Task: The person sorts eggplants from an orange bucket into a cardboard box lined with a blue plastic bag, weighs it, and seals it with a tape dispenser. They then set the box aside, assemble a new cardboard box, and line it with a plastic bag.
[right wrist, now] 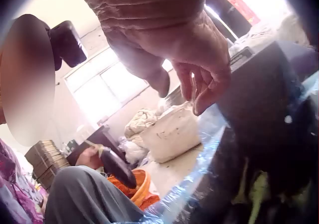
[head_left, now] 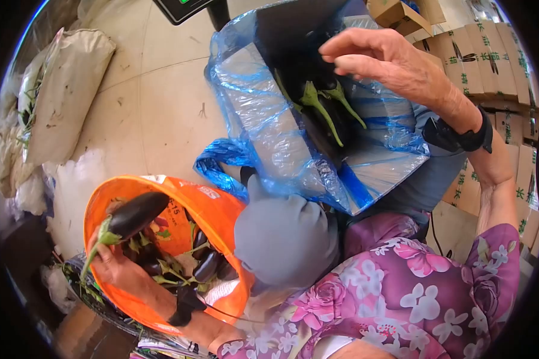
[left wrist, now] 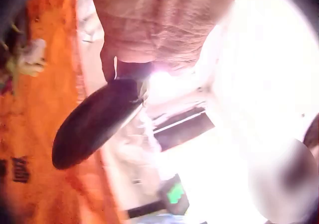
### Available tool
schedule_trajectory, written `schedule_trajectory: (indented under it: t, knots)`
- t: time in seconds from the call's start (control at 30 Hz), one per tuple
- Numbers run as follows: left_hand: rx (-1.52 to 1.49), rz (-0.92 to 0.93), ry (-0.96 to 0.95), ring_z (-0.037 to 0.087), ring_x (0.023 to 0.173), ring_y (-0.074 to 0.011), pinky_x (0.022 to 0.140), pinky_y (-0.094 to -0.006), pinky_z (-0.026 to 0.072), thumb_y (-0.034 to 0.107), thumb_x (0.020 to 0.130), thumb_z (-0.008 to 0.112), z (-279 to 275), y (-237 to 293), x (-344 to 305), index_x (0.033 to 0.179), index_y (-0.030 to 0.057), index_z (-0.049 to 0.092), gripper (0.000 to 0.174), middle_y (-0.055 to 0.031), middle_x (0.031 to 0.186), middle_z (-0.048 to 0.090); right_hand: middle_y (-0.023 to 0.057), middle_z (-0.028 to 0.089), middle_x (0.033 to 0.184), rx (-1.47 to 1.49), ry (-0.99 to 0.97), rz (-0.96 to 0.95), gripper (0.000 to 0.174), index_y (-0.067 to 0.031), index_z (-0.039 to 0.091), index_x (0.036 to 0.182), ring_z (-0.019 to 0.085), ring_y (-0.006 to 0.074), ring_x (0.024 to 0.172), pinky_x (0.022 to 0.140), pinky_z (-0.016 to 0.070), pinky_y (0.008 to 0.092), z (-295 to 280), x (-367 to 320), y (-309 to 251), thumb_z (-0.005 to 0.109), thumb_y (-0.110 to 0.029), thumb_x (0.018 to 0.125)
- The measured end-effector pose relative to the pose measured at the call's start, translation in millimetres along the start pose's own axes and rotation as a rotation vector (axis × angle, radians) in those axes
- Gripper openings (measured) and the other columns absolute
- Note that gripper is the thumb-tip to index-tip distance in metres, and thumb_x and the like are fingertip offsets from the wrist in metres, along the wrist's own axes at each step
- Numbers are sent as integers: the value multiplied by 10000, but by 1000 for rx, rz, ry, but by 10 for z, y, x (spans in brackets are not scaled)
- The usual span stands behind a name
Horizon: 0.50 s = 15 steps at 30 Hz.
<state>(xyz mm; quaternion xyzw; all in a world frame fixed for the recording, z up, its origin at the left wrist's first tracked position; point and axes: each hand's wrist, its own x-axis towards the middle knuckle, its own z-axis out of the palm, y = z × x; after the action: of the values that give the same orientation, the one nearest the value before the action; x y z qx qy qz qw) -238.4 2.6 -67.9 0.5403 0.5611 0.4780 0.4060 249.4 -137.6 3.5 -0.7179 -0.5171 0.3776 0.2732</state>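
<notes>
Gripping a glossy, tapered eggplant [head_left: 141,214] near its green stem end with the left hand [head_left: 117,269], over the mouth of a round orange container [head_left: 218,206]. Hovering with the right hand [head_left: 389,63], relaxed and loosely extended, above dark, smooth eggplants [head_left: 323,128] inside crinkled, translucent blue plastic [head_left: 254,102]. Bordered farther out by pale tiles [head_left: 167,84], a creased, bulging sack [head_left: 78,90] and stacked cardboard cartons [head_left: 482,66].

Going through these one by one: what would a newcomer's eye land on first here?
Probably the bright orange container at the head view's lower left, with a glossy dark eggplant held in the left hand at its opening. Next comes the crinkled blue plastic lining a box at upper centre, with more eggplants inside and the right hand nearby.
</notes>
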Motion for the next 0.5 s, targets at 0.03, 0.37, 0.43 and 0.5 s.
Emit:
schedule_trajectory:
  t: [0.03, 0.37, 0.43, 0.5]
  knots:
    - [-51, 69, -66, 589, 1106, -307, 1017, -472, 439, 201, 1026, 467, 89, 293, -48, 1202, -25, 554, 300, -183, 1200, 607, 99, 670, 971, -26, -31, -135, 368, 12, 629, 1162, 640, 155, 883, 770, 505, 276, 64, 60, -109, 617, -274, 931]
    - [-362, 73, -881, 622, 1082, -216, 920, -342, 507, 241, 1010, 524, 2094, 1141, -234, 1279, -45, 539, 393, -159, 1166, 642, 152, 660, 963, -194, -299, -266, 716, -54, 458, 1349, 646, 265, 830, 744, 502, 357, 245, 68, -791, 783, -284, 754]
    - [-143, 13, -953, 642, 1044, -213, 892, -339, 519, 272, 991, 558, 2068, 1012, -218, 1270, -29, 565, 410, -147, 1112, 665, 221, 658, 935, -222, -200, -154, 619, -22, 487, 1250, 659, 367, 873, 784, 513, 420, 192, -63, -451, 707, -370, 789]
    - [-111, -65, -979, 649, 1029, -212, 891, -337, 519, 280, 983, 568, 1929, 814, -189, 1256, -24, 579, 408, -143, 1088, 673, 218, 654, 995, -279, -216, 6, 667, -25, 456, 1290, 649, 379, 943, 812, 500, 434, 108, -149, -45, 702, -398, 794]
